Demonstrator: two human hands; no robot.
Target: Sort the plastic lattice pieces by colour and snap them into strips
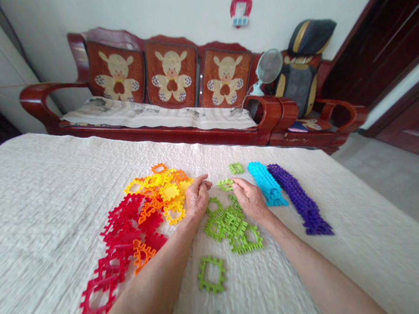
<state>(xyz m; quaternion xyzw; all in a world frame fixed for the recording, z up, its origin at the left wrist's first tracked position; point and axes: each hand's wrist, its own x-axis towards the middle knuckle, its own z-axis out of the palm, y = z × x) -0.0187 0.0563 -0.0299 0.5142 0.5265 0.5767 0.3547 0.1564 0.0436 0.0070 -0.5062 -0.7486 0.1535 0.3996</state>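
A small green plastic waffle block (225,184) lies between the two hands, and it is touching the fingertips (235,184) of the right hand (250,200). The fingers of this hand are pressed together toward the block, but I cannot tell if they really pinch it. The left hand (196,197) is near the same block from the other side. Its fingers are also close together and bent, and I cannot tell if they hold anything.

Just below the hands is a heap of green blocks (231,224), and another green block (236,168) lies just ahead. On the left side are a red heap (128,239) and a yellow and orange heap (161,191), and the left hand is beside this yellow heap. On the right side lie a cyan stack (266,183) and a purple stack (298,200).

All of them rest on a white quilted bedspread (31,194). Its far edge is well ahead of the hands, and there is wide cloth beyond the purple stack. Both forearms come from the bottom of the view and turn inward, with the palms facing down.
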